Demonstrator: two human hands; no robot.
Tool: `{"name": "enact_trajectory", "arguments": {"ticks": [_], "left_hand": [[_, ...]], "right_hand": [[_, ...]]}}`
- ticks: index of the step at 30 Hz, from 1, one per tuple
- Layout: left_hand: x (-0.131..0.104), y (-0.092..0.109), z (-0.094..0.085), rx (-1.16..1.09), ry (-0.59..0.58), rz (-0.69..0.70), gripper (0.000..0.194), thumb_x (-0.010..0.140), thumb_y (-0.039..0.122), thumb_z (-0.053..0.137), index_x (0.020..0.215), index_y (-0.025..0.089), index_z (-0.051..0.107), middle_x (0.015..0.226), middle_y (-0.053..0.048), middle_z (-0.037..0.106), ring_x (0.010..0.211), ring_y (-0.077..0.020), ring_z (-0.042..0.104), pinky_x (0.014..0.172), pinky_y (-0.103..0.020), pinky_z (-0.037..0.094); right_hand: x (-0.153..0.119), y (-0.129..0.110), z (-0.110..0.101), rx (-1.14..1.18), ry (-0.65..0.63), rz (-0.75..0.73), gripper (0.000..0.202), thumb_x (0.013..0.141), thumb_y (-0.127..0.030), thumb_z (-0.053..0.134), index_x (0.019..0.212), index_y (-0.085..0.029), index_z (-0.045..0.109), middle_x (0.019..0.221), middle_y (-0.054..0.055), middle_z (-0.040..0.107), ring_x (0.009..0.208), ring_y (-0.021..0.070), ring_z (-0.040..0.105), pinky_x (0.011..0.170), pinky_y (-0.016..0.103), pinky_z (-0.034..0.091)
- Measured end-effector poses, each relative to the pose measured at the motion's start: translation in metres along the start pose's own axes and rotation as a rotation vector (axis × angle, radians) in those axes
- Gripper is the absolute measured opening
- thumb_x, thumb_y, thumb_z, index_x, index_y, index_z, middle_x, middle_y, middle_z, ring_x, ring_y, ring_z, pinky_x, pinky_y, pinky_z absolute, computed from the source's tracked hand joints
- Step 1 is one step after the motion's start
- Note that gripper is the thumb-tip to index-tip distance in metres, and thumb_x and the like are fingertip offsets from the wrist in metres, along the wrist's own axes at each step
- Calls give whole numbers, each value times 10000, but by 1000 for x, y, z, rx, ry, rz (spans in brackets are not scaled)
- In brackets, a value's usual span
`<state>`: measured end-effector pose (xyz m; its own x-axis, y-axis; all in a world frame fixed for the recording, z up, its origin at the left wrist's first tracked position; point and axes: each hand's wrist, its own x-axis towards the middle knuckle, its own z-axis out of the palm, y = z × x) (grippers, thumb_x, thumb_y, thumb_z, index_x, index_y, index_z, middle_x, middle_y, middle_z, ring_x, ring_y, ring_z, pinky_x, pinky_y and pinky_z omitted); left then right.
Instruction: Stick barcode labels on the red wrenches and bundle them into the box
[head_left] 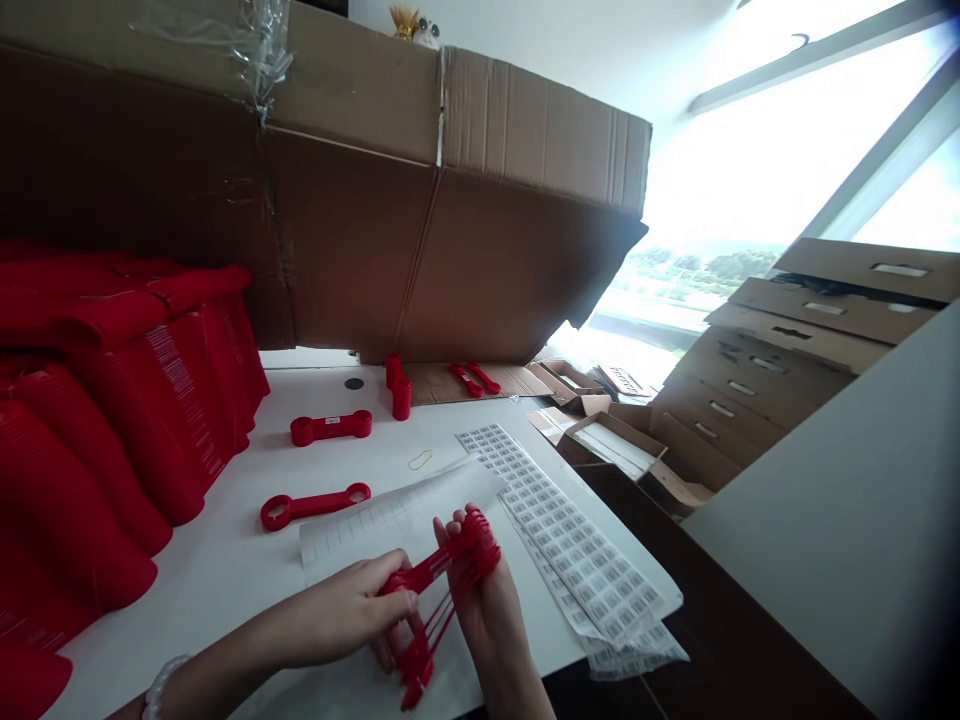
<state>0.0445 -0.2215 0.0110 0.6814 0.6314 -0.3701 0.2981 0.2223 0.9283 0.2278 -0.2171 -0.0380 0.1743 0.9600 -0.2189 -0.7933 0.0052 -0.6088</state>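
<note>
Close to the table's near edge, my left hand (pixel 358 605) and my right hand (pixel 491 605) are both closed on a small bundle of red double-ringed bars (pixel 429 572). My left fingers grip the lower-left ends, while my right hand wraps the upper-right ends. The bars fan apart below, and fingers hide part of them. Beyond my left hand lies a single red bar with a ring at each end (pixel 319 503). Farther back rests another red bar bearing a small white label (pixel 331 428). A printed white sheet (pixel 397 515) lies partly under my hands.
Stacked red bars (pixel 180 410) fill the left side. Sheets of printed labels (pixel 570 530) run along the right table edge. Upright red pieces (pixel 399 388) and two more bars (pixel 475 380) sit near a large cardboard box (pixel 480 240). Flat cartons (pixel 750 370) are piled right.
</note>
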Motion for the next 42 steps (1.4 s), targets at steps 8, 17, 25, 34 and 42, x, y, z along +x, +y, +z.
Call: {"name": "enact_trajectory", "arguments": {"ticks": [8, 17, 25, 34, 42], "left_hand": [[1, -10, -2, 133, 114, 23, 360, 898, 543, 608, 1048, 217, 600, 1162, -77, 604, 1085, -286, 587, 961, -429, 459], [-6, -3, 14, 169, 15, -8, 623, 826, 552, 742, 1324, 245, 528, 1196, -71, 650, 1065, -250, 614, 901, -369, 491], [0, -18, 12, 60, 39, -7, 330, 833, 459, 739, 962, 181, 615, 908, -31, 697, 884, -219, 653, 815, -353, 489], [0, -13, 8, -182, -14, -74, 763, 787, 431, 780, 1407, 213, 393, 806, 19, 617, 708, -133, 573, 682, -279, 477], [-18, -4, 18, 39, 174, -25, 536, 932, 606, 570, 1315, 232, 545, 1101, -66, 648, 919, -188, 615, 793, -302, 487]], "right_hand": [[0, 4, -5, 117, 0, 34, 286, 662, -123, 876, 873, -200, 699, 779, -55, 700, 677, 80, 695, 945, 278, 625], [-7, 4, 3, 200, 4, -42, 380, 636, -107, 832, 944, -234, 650, 733, -122, 613, 457, -3, 470, 458, 94, 490], [-15, -5, 23, 187, 1, 4, 418, 589, -150, 902, 945, -198, 688, 779, -102, 632, 484, 7, 474, 613, 169, 589], [-7, 5, 20, 184, 81, -26, 299, 556, -93, 849, 797, -175, 691, 699, -78, 617, 489, 23, 478, 521, 144, 526], [-14, 8, 31, 181, 10, -43, 269, 601, -134, 866, 790, -178, 680, 650, -90, 533, 466, 21, 402, 435, 135, 420]]}}
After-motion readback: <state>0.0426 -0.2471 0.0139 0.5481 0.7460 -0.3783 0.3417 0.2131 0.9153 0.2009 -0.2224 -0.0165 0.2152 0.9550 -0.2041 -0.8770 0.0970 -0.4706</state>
